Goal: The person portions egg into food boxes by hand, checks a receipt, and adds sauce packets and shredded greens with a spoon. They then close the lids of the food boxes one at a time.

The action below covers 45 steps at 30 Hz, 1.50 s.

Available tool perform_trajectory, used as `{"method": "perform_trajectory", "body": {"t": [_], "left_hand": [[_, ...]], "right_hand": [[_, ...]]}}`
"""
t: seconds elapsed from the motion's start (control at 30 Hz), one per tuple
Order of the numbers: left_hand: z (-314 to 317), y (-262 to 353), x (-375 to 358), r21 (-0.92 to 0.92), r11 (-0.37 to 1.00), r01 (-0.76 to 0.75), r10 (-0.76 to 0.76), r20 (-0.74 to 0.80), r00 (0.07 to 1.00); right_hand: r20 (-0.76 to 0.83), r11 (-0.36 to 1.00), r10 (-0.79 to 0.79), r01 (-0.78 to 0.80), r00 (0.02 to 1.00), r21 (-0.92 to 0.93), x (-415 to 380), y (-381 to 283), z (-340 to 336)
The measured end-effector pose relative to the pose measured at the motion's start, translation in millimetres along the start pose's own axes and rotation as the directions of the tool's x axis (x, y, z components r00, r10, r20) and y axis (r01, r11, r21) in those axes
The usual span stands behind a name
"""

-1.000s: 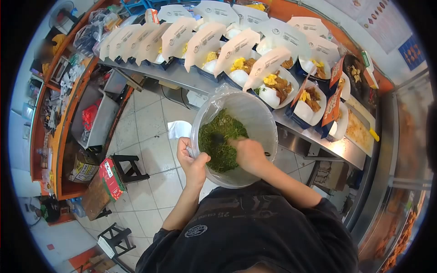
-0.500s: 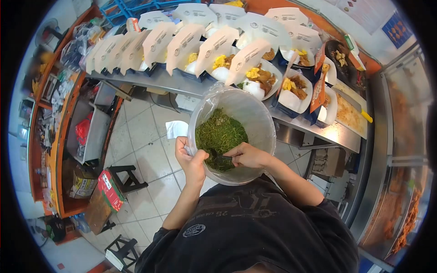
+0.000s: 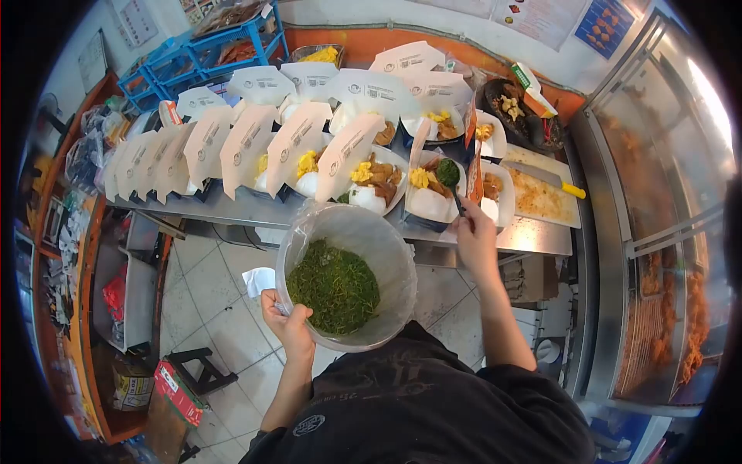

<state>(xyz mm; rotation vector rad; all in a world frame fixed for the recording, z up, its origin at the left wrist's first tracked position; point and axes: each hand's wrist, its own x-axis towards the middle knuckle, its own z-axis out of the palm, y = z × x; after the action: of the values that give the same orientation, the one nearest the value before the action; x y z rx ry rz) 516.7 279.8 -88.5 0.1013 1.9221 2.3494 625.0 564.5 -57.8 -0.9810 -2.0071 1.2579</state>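
Right now my right hand (image 3: 478, 240) is closed around the handle of a slim black spoon (image 3: 459, 205), its bowl loaded with dark-green chopped leaves (image 3: 447, 172). From that hand the spoon's long axis runs toward 11 o'clock, putting the load above the back right part of an open, dark-blue-sided food box with a white inside (image 3: 427, 225), which holds white rice, yellow egg and brown meat. I can't tell whether the load touches the food.

My left hand (image 3: 287, 321) is clamped on the 9 o'clock side of a big, round, clear plastic tub (image 3: 393, 271), thumb over the rim and fingers outside. The tub tilts so that I see into it, with a stringy green mix (image 3: 332, 286) against its lower left. The box lies at about 1 o'clock from the tub and 12 o'clock from my body; my right hand is much nearer to it than my left.

The box sits at the near edge of the steel counter (image 3: 533, 241). A tall orange card flap (image 3: 476, 182) rises just beside it at 3 o'clock, and another filled box (image 3: 365, 199) stands at 9 o'clock, so side room looks tight; the near side, toward 6 o'clock, seems more open.
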Motion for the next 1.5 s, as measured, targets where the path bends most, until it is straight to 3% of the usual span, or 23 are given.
{"method": "perform_trajectory", "body": {"t": [0.03, 0.1, 0.13, 0.17, 0.23, 0.27, 0.3, 0.37, 0.4, 0.47, 0.57, 0.63, 0.7, 0.87, 1.0, 1.1, 1.17, 1.2, 1.23, 1.37, 1.4, 1.47, 1.5], "left_hand": [[1.2, 0.3, 0.0, -0.005, 1.000, -0.006, 0.006, -0.004, 1.000], [1.5, 2.0, -2.1, -0.015, 1.000, 0.007, -0.007, -0.008, 1.000], [0.1, 0.0, -2.9, -0.010, 1.000, 0.006, -0.006, -0.016, 1.000], [-1.6, -3.7, -2.5, -0.005, 1.000, -0.004, 0.004, -0.014, 1.000], [1.7, 1.0, -1.8, 0.017, 1.000, -0.014, 0.015, -0.037, 0.999], [8.6, 10.0, -4.7, -0.006, 1.000, -0.001, 0.001, -0.048, 0.999], [9.6, 14.8, -8.3, -0.028, 0.999, 0.015, -0.016, -0.058, 0.998], [1.7, 10.1, -10.9, -0.016, 0.999, 0.037, -0.038, -0.032, 0.999], [0.4, 8.0, -10.9, -0.039, 0.999, 0.037, -0.037, 0.017, 0.999], [0.3, 13.4, -17.8, -0.021, 0.999, 0.047, -0.045, 0.049, 0.998], [5.5, 17.6, -27.5, -0.042, 0.997, 0.057, -0.053, 0.098, 0.994], [7.1, 12.3, -29.5, -0.078, 0.996, 0.050, -0.043, 0.097, 0.994], [12.5, 13.6, -36.0, -0.085, 0.995, 0.050, -0.043, 0.089, 0.995], [31.8, 12.1, -58.9, -0.082, 0.996, 0.035, -0.029, 0.068, 0.997], [54.7, 10.1, -77.4, -0.040, 0.999, 0.021, -0.020, 0.007, 1.000], [76.7, 2.9, -84.8, -0.029, 0.999, -0.027, 0.025, -0.039, 0.999], [86.0, -3.3, -86.6, -0.077, 0.996, -0.039, 0.030, -0.119, 0.992], [89.8, -7.0, -87.4, -0.101, 0.994, -0.045, 0.035, -0.098, 0.995], [91.1, -10.5, -88.0, -0.073, 0.996, -0.056, 0.048, -0.106, 0.993], [105.4, -8.5, -94.7, -0.088, 0.995, -0.037, 0.024, -0.145, 0.989], [108.0, -6.2, -96.6, -0.080, 0.996, -0.035, 0.022, -0.154, 0.988], [106.0, -7.2, -98.9, -0.070, 0.997, -0.045, 0.033, -0.163, 0.986], [103.8, -7.1, -99.0, -0.057, 0.997, -0.050, 0.040, -0.161, 0.986]], "right_hand": [[0.002, 1.000, -0.008, 0.008, 1.000, 0.001, 4.8, 11.8, 11.4], [0.069, 0.881, -0.125, 0.143, 0.990, -0.451, 12.4, 53.1, 45.9], [0.037, 0.843, -0.211, 0.201, 0.977, -0.498, 11.6, 68.0, 66.0], [0.047, 0.847, -0.206, 0.202, 0.977, -0.491, 8.7, 84.6, 69.9], [-0.148, 0.832, -0.436, 0.336, 0.888, -0.441, -4.3, 64.9, 69.1], [-0.121, 0.900, -0.325, 0.267, 0.938, -0.344, -19.4, 28.7, 59.3], [-0.074, 0.929, -0.305, 0.279, 0.950, -0.244, -32.9, 4.4, 53.6], [0.299, 0.857, -0.320, 0.409, 0.899, -0.314, -57.2, -12.8, 50.2], [0.300, 0.861, -0.313, 0.403, 0.901, -0.310, -68.1, -10.7, 58.7], [0.636, 0.760, -0.122, 0.484, 0.762, -0.435, -96.2, -4.7, 86.7], [0.699, 0.725, -0.123, 0.545, 0.705, -0.422, -115.5, -0.7, 106.3], [0.864, 0.732, -0.003, 0.590, 0.503, -0.341, -120.1, 0.1, 105.5], [0.870, 0.765, -0.029, 0.572, 0.492, -0.297, -118.6, 0.1, 93.7], [0.852, 0.943, -0.136, 0.329, 0.505, -0.044, -105.2, 38.2, 79.8], [0.831, 0.934, -0.180, 0.357, 0.526, -0.024, -86.5, 50.3, 37.2], [0.830, 0.986, -0.083, 0.168, 0.552, -0.013, -60.6, 40.0, -12.0], [0.841, 0.962, 0.117, -0.271, 0.528, 0.036, -45.3, 38.0, -48.9], [0.809, 0.946, 0.139, -0.317, 0.572, 0.062, -37.1, 38.6, -67.7], [0.796, 0.952, 0.134, -0.300, 0.591, 0.062, -27.1, 36.1, -87.5], [0.350, 0.992, 0.090, -0.113, 0.933, 0.047, 9.5, 29.7, -150.8], [0.356, 0.993, 0.082, -0.105, 0.931, 0.047, 18.8, 35.6, -154.6], [0.004, 0.991, -0.032, 0.032, 0.999, -0.126, 37.2, 59.8, -146.5], [0.012, 0.992, -0.038, 0.039, 0.999, -0.122, 43.4, 75.6, -135.3]]}}
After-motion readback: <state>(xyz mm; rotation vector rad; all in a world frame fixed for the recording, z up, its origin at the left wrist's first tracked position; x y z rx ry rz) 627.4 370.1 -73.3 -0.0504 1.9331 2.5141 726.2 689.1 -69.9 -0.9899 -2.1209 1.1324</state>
